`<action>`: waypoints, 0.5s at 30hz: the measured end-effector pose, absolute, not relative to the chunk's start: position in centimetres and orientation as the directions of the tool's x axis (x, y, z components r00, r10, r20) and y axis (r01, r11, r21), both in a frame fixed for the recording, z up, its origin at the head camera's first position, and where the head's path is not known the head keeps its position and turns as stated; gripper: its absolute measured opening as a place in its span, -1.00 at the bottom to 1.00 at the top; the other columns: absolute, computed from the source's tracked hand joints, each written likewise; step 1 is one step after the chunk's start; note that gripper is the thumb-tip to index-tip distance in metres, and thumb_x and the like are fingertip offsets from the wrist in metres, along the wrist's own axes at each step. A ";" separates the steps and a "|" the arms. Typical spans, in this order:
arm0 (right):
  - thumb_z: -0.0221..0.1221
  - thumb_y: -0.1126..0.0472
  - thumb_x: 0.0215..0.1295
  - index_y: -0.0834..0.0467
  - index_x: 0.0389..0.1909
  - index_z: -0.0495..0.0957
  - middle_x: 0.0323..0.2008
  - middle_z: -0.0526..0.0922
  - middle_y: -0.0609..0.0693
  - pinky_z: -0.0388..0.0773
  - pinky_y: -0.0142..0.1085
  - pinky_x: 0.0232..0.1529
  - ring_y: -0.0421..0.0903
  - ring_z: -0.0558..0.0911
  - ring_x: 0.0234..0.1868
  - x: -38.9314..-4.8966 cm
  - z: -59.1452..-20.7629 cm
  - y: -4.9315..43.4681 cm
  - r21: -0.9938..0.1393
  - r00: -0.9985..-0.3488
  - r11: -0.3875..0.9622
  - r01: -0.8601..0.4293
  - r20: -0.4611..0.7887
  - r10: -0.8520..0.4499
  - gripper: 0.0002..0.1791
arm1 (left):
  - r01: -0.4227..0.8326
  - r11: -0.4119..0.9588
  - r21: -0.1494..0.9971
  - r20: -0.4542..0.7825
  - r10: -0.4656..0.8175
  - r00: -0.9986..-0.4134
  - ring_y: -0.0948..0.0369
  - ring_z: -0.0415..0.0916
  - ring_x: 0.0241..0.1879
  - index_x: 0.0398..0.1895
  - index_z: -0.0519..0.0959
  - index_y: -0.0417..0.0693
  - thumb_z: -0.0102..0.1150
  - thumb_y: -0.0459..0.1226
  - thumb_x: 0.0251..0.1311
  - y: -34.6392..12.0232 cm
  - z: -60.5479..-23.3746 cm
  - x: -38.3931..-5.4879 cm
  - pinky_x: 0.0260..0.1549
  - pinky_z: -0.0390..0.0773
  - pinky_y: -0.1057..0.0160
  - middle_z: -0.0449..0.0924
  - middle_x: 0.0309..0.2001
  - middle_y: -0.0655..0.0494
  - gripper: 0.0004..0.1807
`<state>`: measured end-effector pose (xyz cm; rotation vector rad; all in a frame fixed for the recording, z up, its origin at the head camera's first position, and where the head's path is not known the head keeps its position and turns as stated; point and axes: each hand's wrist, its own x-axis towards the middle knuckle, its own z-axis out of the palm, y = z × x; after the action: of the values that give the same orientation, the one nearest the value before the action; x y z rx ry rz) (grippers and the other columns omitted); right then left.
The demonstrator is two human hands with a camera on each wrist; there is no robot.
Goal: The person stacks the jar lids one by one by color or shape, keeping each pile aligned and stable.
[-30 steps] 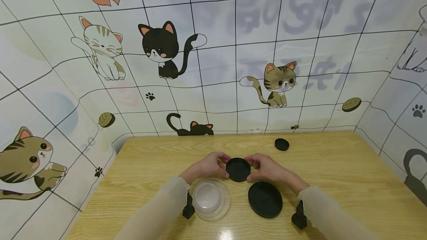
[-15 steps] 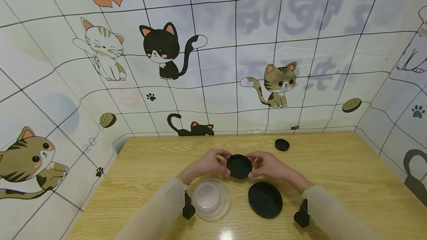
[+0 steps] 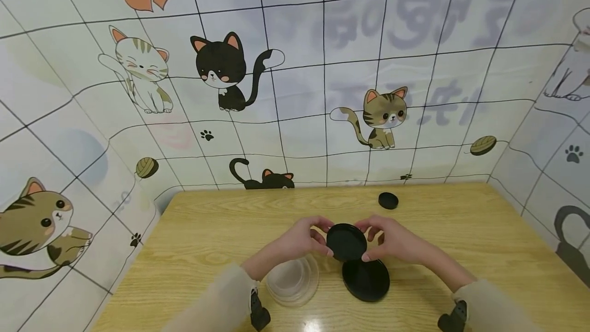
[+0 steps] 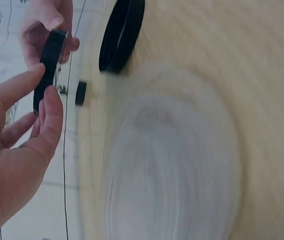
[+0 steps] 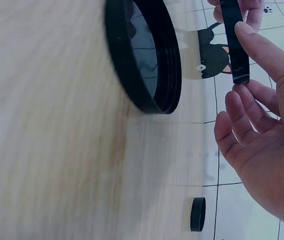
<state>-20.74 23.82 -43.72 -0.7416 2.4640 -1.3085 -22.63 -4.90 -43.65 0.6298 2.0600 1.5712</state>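
A round black lid (image 3: 346, 243) with a shallow rim is held up between both hands, above the table. My left hand (image 3: 301, 242) pinches its left edge, thumb and fingers on the rim, as the left wrist view also shows. On the opposite edge, my right hand (image 3: 398, 240) pinches the rim between thumb and fingertips. Just below it in the head view lies a larger black lid (image 3: 367, 285), its rim facing up, partly overlapped by the held one. Left of that sits a clear round plastic container (image 3: 288, 283), partly behind my left hand and wrist.
A small black lid (image 3: 388, 200) lies near the back edge of the wooden table (image 3: 221, 219). Behind the table rises a wall covering (image 3: 304, 91) printed with cats and grid lines. Each wrist carries a small black camera (image 3: 259, 314).
Both hands have brought the black lid to the right and nearer to me, so it now overlaps the larger lid in the head view. The other lids and container stay put.
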 end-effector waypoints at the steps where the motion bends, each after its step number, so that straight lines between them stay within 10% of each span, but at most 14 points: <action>1: 0.54 0.11 0.13 0.24 0.29 0.50 0.09 0.55 0.08 0.54 -0.25 -0.19 0.06 0.52 -0.06 -20.3 -43.7 24.0 -0.832 -0.839 0.462 -0.307 0.007 -0.545 -0.27 | 0.065 0.232 0.970 -0.094 0.613 -0.784 0.20 0.55 -0.30 0.22 0.53 -0.22 0.45 -0.54 0.08 -4.7 -43.6 -22.2 -0.33 0.55 0.34 0.50 -0.01 0.03 -0.41; 15: 0.56 0.09 0.08 0.17 0.22 0.55 -0.01 0.58 -0.01 0.53 -0.29 -0.31 -0.07 0.53 -0.17 -16.7 -44.2 25.6 -0.813 -0.837 0.477 -0.334 0.022 -0.547 -0.31 | 0.033 0.189 0.981 -0.088 0.596 -0.798 0.23 0.56 -0.33 0.21 0.54 -0.21 0.49 -0.57 0.01 -2.6 -44.9 -18.6 -0.39 0.55 0.38 0.50 -0.04 0.07 -0.37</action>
<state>-16.74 25.62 -44.15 -0.7560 2.4844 -1.2874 -18.61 -2.63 -44.87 0.5882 2.0152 1.6457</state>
